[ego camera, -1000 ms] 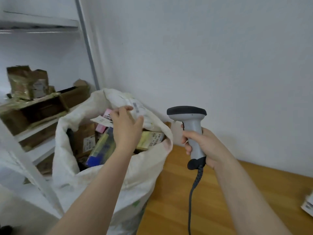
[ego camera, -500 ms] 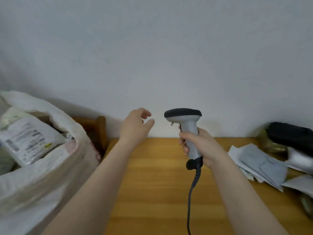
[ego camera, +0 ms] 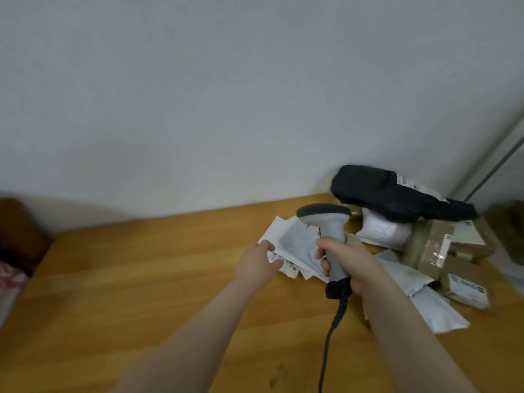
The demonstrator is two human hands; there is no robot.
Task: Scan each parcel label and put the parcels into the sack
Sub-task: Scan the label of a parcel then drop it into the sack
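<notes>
1. Since half a second ago the left hand (ego camera: 259, 265) has crossed from empty air over bare wood to the parcels on the right. The sack (ego camera: 8, 279) has slid to a blurred sliver at the left edge.
2. Nearest, a dark cable (ego camera: 330, 336) hangs from the scanner over the wooden surface (ego camera: 141, 279).
3. The right hand (ego camera: 351, 262) is wrapped round the grip of the grey scanner (ego camera: 329, 231), which is held upright.
4. Just left of it, the left hand pinches the near left edge of a white mailer (ego camera: 295, 242). The mailer lies between the two hands, partly behind the scanner.
5. To the right lie flat grey mailers (ego camera: 436, 310), a small labelled box (ego camera: 465, 287) and a taped brown box (ego camera: 431, 245).
6. Farthest, a white padded parcel (ego camera: 382, 231) sits under a black bagged parcel (ego camera: 397, 194), close to the wall (ego camera: 255, 95).
</notes>
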